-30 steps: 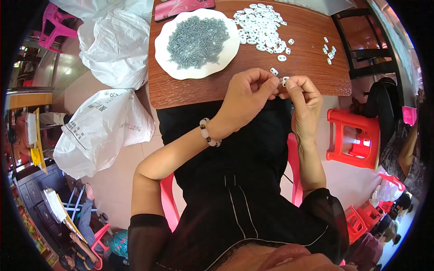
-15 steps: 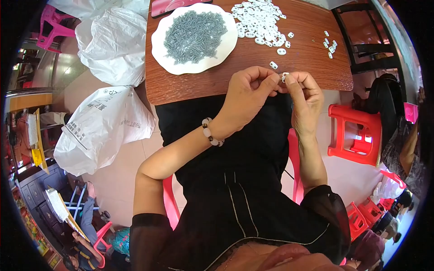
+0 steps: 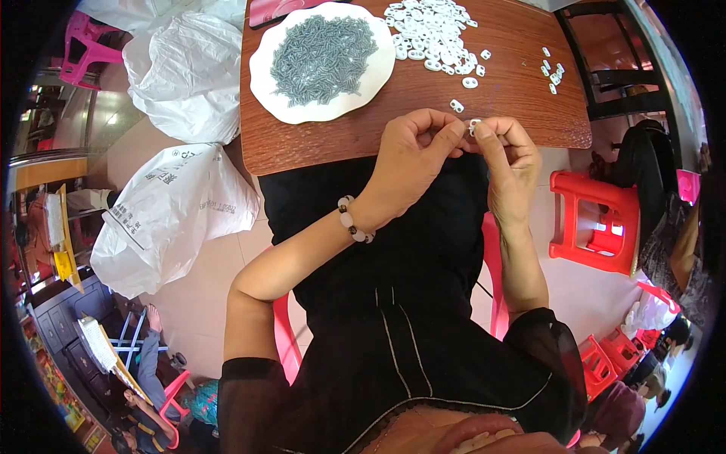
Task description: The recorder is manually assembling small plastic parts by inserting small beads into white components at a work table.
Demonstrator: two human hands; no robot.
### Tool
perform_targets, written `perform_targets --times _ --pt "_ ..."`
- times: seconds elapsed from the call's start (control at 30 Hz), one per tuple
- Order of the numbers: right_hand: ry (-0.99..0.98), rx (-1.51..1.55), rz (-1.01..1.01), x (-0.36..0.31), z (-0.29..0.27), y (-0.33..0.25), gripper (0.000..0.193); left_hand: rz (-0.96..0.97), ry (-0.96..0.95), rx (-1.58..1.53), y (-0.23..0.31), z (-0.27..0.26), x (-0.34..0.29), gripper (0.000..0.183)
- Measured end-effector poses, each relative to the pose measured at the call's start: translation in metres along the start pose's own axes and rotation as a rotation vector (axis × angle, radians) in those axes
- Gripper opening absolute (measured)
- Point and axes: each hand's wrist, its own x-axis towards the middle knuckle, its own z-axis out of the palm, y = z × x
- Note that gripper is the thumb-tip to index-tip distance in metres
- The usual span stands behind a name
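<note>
Near the table's front edge, my right hand point(image 3: 514, 163) pinches a small white oval piece with two holes point(image 3: 474, 126) between thumb and fingers. My left hand point(image 3: 412, 151) meets it from the left, its thumb and forefinger pressed together right beside the white piece. Whatever sits between those left fingertips is too small to make out. One loose white piece point(image 3: 456, 106) lies on the wood just beyond my fingers. At the back is a heap of the same white pieces point(image 3: 431, 34). A scalloped white plate point(image 3: 261, 83) holds a pile of small grey ribbed pieces point(image 3: 321, 57).
The brown wooden table point(image 3: 340, 144) has rounded corners. Several white pieces point(image 3: 554, 76) are scattered at its right. White sacks point(image 3: 178, 216) stand on the floor to the left. A red stool point(image 3: 597, 223) is at the right, with a seated person beyond it.
Both hands stay at nearly the same spot, fingertips together at the white piece. The whole view has shifted very slightly.
</note>
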Motion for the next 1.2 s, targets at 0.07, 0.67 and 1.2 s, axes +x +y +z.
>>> perform_targets --times 0.07,0.67,1.2 --pt "0.001 -0.021 -0.024 0.0 0.001 -0.001 0.009 -0.006 0.001 -0.011 -0.002 0.0 0.001 0.021" --pt "0.045 -0.14 -0.079 -0.004 0.003 0.009 0.005 0.082 0.116 0.16 -0.015 0.002 0.004 0.017" --pt "0.058 -0.155 -0.056 -0.003 0.004 0.013 0.007 0.062 0.149 0.131 -0.018 0.002 0.004 0.017"
